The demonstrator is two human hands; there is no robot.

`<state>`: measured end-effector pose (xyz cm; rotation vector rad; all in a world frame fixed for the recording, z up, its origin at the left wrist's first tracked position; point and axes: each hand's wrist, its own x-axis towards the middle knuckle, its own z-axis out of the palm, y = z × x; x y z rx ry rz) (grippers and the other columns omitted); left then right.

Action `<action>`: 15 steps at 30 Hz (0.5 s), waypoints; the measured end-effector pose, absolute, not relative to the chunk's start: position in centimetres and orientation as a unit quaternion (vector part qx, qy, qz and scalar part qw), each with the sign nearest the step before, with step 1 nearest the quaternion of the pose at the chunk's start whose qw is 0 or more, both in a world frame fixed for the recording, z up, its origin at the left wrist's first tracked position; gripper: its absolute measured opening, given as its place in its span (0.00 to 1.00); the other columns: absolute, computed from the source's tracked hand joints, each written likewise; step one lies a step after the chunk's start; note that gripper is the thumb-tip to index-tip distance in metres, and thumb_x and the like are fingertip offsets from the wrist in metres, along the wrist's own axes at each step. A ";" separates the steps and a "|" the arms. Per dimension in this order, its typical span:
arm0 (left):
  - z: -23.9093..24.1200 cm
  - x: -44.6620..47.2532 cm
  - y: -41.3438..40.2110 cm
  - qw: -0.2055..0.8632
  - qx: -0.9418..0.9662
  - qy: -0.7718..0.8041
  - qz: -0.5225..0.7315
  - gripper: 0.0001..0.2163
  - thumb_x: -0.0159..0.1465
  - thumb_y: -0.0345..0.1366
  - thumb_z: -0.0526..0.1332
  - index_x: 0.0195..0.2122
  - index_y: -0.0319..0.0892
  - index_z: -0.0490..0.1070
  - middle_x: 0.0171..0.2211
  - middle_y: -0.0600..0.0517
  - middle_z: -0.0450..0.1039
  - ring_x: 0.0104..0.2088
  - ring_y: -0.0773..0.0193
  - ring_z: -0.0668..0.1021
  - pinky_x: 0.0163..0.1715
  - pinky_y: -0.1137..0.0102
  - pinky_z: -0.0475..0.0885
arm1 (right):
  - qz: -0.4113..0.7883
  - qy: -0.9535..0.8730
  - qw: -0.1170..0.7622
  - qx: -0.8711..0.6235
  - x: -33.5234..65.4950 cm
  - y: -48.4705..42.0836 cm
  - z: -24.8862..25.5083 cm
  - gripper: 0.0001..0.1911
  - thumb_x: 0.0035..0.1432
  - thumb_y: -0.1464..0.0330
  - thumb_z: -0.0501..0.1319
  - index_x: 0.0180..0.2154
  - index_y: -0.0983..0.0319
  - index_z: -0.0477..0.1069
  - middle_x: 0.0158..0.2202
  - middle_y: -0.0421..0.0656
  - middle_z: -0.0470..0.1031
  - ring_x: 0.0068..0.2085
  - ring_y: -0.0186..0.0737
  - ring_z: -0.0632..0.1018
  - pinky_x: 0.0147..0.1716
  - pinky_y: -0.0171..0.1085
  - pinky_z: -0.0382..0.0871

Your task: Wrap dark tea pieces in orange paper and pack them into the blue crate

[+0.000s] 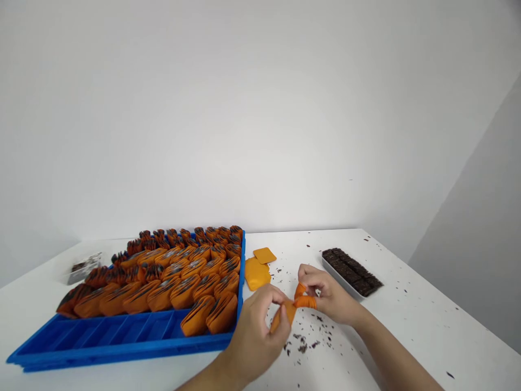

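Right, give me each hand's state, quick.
Left hand: closed, pinching an orange piece.
Right hand: fingers curled at that piece's end, wearing orange finger covers; whether it grips cannot be told.

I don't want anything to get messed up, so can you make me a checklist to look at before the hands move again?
1. Left hand pinching the orange piece: ok.
2. Right hand close to the piece: ok, it's at the piece's end.
3. Inside of the piece checked: cannot tell, the view doesn't show it.
4. White table free of bits: not ok, dark flakes lie under and around the hands.
5. Dark blocks in their white container: ok, past the right hand.
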<state>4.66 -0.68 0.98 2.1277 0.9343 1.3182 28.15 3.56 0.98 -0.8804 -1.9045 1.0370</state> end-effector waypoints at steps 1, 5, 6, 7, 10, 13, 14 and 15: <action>0.9 4.6 -0.8 0.231 0.783 0.328 0.475 0.05 0.69 0.27 0.59 0.40 0.44 0.71 0.39 0.51 0.79 0.40 0.60 0.82 0.43 0.67 0.76 | 0.402 -0.753 0.390 -0.346 28.1 3.6 0.9 0.22 0.56 0.49 0.77 0.29 0.59 0.79 0.34 0.37 0.61 0.31 0.34 0.62 0.30 0.37 0.57; 0.2 4.1 -0.8 0.208 0.784 0.336 0.478 0.06 0.70 0.26 0.60 0.42 0.44 0.73 0.38 0.52 0.79 0.38 0.62 0.82 0.41 0.68 0.77 | 0.364 -0.764 0.408 -0.343 27.7 3.5 0.7 0.21 0.57 0.49 0.76 0.28 0.59 0.79 0.33 0.37 0.59 0.31 0.34 0.62 0.29 0.37 0.55; 0.0 4.0 -0.7 0.206 0.784 0.332 0.482 0.06 0.71 0.27 0.61 0.44 0.44 0.74 0.38 0.51 0.80 0.39 0.62 0.82 0.41 0.68 0.77 | 0.359 -0.767 0.407 -0.341 27.6 3.4 0.6 0.21 0.57 0.49 0.76 0.28 0.59 0.79 0.33 0.37 0.59 0.31 0.34 0.62 0.28 0.37 0.55; -0.2 3.9 -0.7 0.209 0.785 0.324 0.484 0.06 0.72 0.28 0.61 0.47 0.44 0.76 0.39 0.50 0.80 0.39 0.62 0.83 0.42 0.69 0.78 | 0.358 -0.771 0.403 -0.339 27.6 3.3 0.6 0.21 0.57 0.49 0.76 0.29 0.59 0.79 0.33 0.37 0.59 0.31 0.33 0.62 0.28 0.36 0.55; -0.8 3.5 -0.4 0.243 0.794 0.298 0.471 0.10 0.75 0.30 0.60 0.52 0.45 0.80 0.40 0.49 0.82 0.40 0.62 0.85 0.43 0.70 0.81 | 0.367 -0.785 0.376 -0.330 27.5 3.1 0.5 0.22 0.56 0.49 0.77 0.28 0.60 0.78 0.33 0.36 0.60 0.30 0.32 0.63 0.27 0.36 0.55; -1.1 3.3 -0.2 0.273 0.790 0.304 0.457 0.11 0.75 0.32 0.62 0.52 0.48 0.84 0.44 0.48 0.84 0.43 0.60 0.87 0.47 0.70 0.83 | 0.361 -0.798 0.357 -0.324 27.6 3.0 0.5 0.24 0.55 0.48 0.77 0.27 0.61 0.76 0.31 0.36 0.60 0.29 0.32 0.63 0.27 0.36 0.55; -1.1 3.2 -0.2 0.280 0.786 0.310 0.455 0.11 0.74 0.32 0.64 0.51 0.49 0.85 0.46 0.48 0.85 0.45 0.60 0.87 0.48 0.70 0.83 | 0.356 -0.801 0.355 -0.325 27.6 3.0 0.5 0.25 0.56 0.48 0.77 0.26 0.61 0.76 0.31 0.35 0.60 0.29 0.32 0.63 0.27 0.36 0.54; -1.2 3.3 -0.2 0.289 0.784 0.314 0.451 0.11 0.73 0.32 0.65 0.50 0.49 0.86 0.46 0.48 0.85 0.45 0.60 0.87 0.48 0.70 0.83 | 0.351 -0.803 0.354 -0.326 27.6 3.1 0.4 0.25 0.56 0.48 0.76 0.26 0.61 0.76 0.30 0.35 0.59 0.29 0.32 0.63 0.27 0.36 0.54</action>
